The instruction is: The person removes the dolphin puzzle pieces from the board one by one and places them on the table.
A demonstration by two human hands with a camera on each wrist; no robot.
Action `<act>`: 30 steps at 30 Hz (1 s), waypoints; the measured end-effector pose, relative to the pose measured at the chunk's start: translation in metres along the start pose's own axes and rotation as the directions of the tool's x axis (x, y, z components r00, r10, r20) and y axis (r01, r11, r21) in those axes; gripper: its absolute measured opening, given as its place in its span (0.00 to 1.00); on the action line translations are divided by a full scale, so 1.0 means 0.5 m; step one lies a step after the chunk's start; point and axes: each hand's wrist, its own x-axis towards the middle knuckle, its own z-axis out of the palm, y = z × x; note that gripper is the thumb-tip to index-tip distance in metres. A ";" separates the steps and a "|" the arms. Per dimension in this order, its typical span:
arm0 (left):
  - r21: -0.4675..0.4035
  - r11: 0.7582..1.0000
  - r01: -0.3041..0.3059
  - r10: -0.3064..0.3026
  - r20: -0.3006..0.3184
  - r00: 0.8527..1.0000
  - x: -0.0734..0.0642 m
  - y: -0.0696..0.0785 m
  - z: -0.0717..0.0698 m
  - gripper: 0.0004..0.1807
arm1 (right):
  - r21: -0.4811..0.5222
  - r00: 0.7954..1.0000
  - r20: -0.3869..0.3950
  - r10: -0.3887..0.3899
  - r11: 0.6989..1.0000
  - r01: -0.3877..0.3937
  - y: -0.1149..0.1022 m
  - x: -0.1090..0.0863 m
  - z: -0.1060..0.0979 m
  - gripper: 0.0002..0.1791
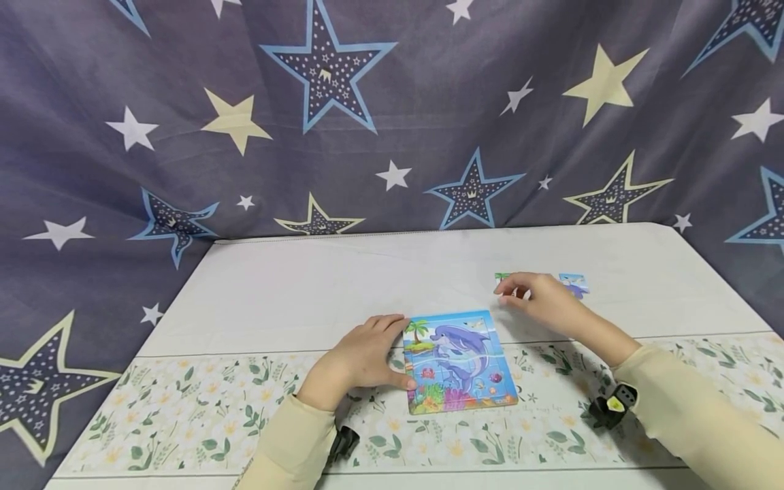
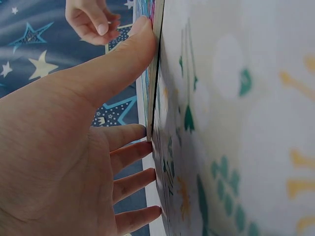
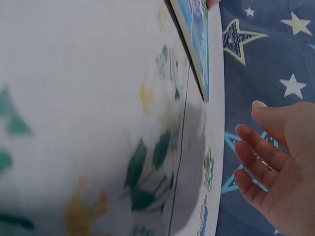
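A square dolphin jigsaw puzzle (image 1: 462, 361) in a tray with a printed border lies on the table. My left hand (image 1: 367, 354) rests at its left side. In the left wrist view, the thumb (image 2: 142, 42) presses on the puzzle's border while the other fingers stretch out along its edge and the tabletop. Above the table, beyond the puzzle's right corner, my right hand (image 1: 542, 297) hovers with loosely bent fingers. Nothing shows between those fingers in the right wrist view, where the hand (image 3: 280, 152) is apart from the puzzle's edge (image 3: 194, 54).
Past the right hand lie loose puzzle pieces, one with a palm tree (image 1: 501, 277) and one in blue and purple (image 1: 574, 280), partly covered by the hand. A floral strip (image 1: 233, 408) crosses the white table (image 1: 318, 292). A star-patterned curtain (image 1: 392, 136) hangs behind.
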 end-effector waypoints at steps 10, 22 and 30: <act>0.000 1.000 0.000 0.000 0.005 1.000 -0.002 0.002 -0.001 0.57 | 0.035 0.998 0.057 -0.033 0.999 0.031 -0.042 -0.011 0.023 0.07; -0.022 1.000 0.002 -0.002 0.006 1.000 -0.007 0.006 -0.005 0.57 | 0.047 0.993 0.090 -0.072 0.997 0.068 -0.087 -0.024 0.056 0.07; -0.027 1.000 0.012 -0.012 0.003 1.000 -0.004 0.006 -0.003 0.57 | 0.085 0.983 0.140 -0.118 0.991 0.106 -0.118 -0.027 0.090 0.05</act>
